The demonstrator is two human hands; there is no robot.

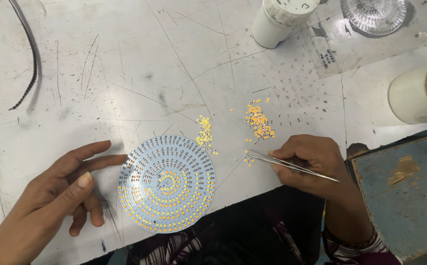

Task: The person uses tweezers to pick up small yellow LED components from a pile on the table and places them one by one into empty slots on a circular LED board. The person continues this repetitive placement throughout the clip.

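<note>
White worktable point(140, 64), its top scuffed, scratched and smudged with grey marks, lit evenly from above with soft shadows. Along the far edge stand a white plastic jar point(277, 22) and a clear ribbed glass dish point(374, 14); a roll of pale tape point(417, 95) lies on its side at the right, and a dark ribbed strip point(29, 54) curves across the upper left corner. Just off the table's right edge sits a blue-grey painted box point(404, 191), its paint chipped to bare brown patches.
</note>
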